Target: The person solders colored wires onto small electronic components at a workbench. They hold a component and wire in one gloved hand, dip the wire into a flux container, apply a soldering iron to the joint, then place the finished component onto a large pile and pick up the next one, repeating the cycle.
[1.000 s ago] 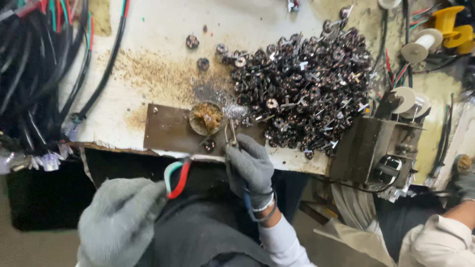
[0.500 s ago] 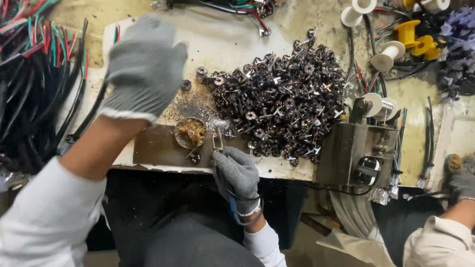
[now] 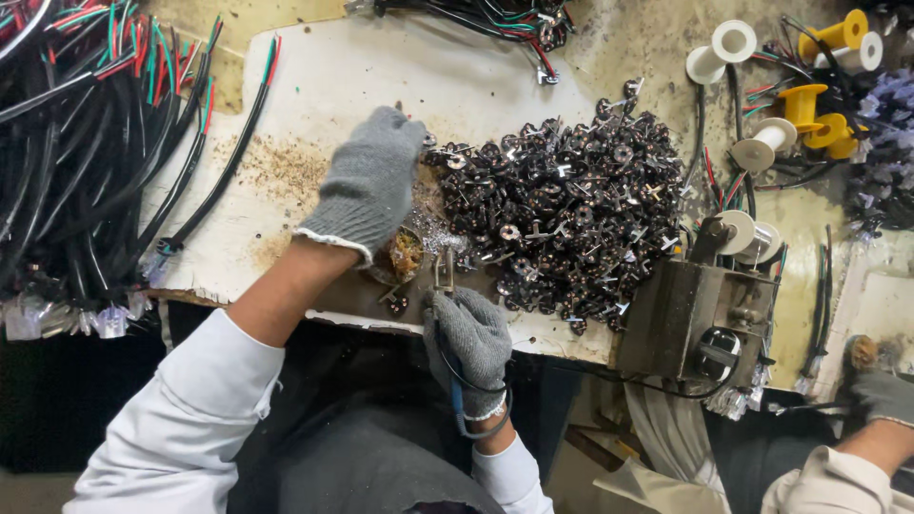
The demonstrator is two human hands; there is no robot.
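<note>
Small dark metal parts [image 3: 571,219] lie in a big heap on the white worktop [image 3: 324,95], right of its middle, with thin pins sticking out of many of them. At the near left edge of this heap the left hand [image 3: 371,181], in a grey knitted glove, reaches forward; its fingers are bent down and close together over the first parts of the heap, but I cannot tell if they pinch one. Under this wrist stands a small round cup [image 3: 405,255] with brownish stuff inside, and brown dust is spread on the worktop beside it. The right hand [image 3: 468,335], also in a grey glove, is near the front edge of the table, with fingers wrapped tight around a thin metal tool [image 3: 443,271] whose tip points up toward the cup and the heap. A blue cord runs around this wrist. At the left lies a thick bundle of black cables [image 3: 86,162]. At the right stands a grey metal box [image 3: 695,319], with white and yellow spools [image 3: 809,105] behind it. Another person's gloved hand [image 3: 881,390] shows at the far right edge.
</note>
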